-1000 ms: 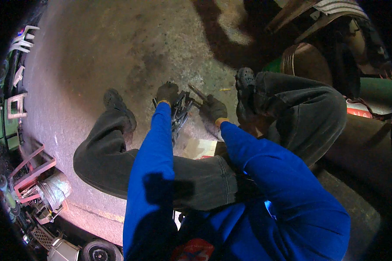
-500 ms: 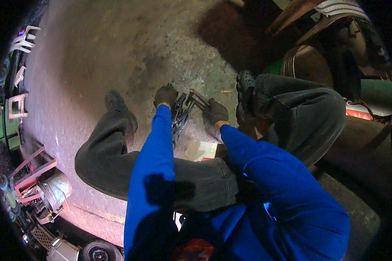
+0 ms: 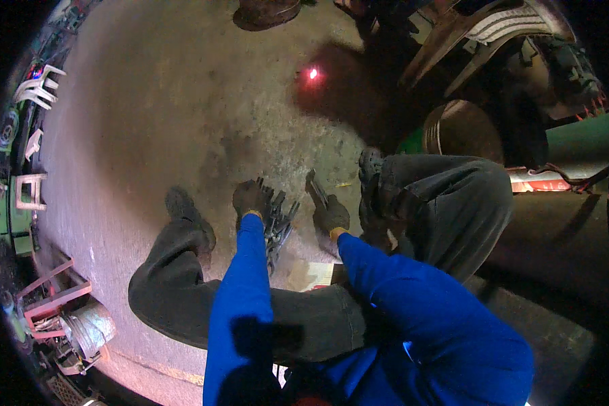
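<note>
Seated low on a stained concrete floor [image 3: 155, 115], knees spread, dark trousers and 2 blue sleeves reaching forward between the legs. Left hand [image 3: 249, 199], in a dark glove, resting on the upper end of a bundle of dark metal tools [image 3: 277, 223] lying on the floor between the knees; fingers curled down over the bundle's top, though impossible to tell whether actually gripping or only pressing. Bundle fanned out, its thin ends pointing up and to the right, just beside the left wrist. Right hand [image 3: 331, 215], also gloved, closed around the lower end of 1 slim metal tool [image 3: 317, 189], held tilted with its free end pointing up and left, apart from the bundle. Pale flat card or paper [image 3: 314, 274] lying on the floor just below the 2 hands, partly tucked under the right forearm. Dark shoe [image 3: 181, 203] to the left of the left hand, second shoe [image 3: 369, 166] just right of the right hand. Small red glowing spot [image 3: 312, 73] on the floor well ahead. Large round drum-like metal part [image 3: 453, 128] and green machinery at the right, white plastic chairs [image 3: 37, 88] at the far left rim, a red metal frame [image 3: 51, 301] at lower left.
</note>
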Available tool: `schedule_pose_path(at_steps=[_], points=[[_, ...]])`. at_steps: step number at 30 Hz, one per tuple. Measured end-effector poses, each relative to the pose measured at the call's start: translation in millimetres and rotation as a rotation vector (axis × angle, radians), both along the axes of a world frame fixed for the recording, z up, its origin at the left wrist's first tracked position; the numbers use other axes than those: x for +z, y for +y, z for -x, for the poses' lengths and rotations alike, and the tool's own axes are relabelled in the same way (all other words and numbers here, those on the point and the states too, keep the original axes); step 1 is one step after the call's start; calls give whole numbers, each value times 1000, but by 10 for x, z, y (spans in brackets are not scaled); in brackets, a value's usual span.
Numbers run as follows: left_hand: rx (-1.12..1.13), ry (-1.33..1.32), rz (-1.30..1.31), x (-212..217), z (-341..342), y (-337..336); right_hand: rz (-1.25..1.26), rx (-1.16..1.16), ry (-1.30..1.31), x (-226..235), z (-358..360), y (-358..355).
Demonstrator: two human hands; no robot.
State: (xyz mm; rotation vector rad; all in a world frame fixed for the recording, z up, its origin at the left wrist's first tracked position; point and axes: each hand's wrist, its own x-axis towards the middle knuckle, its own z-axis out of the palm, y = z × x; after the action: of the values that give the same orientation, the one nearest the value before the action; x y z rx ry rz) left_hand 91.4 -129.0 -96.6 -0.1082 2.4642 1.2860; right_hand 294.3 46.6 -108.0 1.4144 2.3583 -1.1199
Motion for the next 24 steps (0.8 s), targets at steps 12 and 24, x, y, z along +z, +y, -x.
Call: schedule_pose_path(at_steps=[12,24], points=[[-280,203,404,-201,90,-184,-117,-292,196,-303,754,608],[-591,533,521,256,19,96,-341,389,-85,-432,1990,3334]])
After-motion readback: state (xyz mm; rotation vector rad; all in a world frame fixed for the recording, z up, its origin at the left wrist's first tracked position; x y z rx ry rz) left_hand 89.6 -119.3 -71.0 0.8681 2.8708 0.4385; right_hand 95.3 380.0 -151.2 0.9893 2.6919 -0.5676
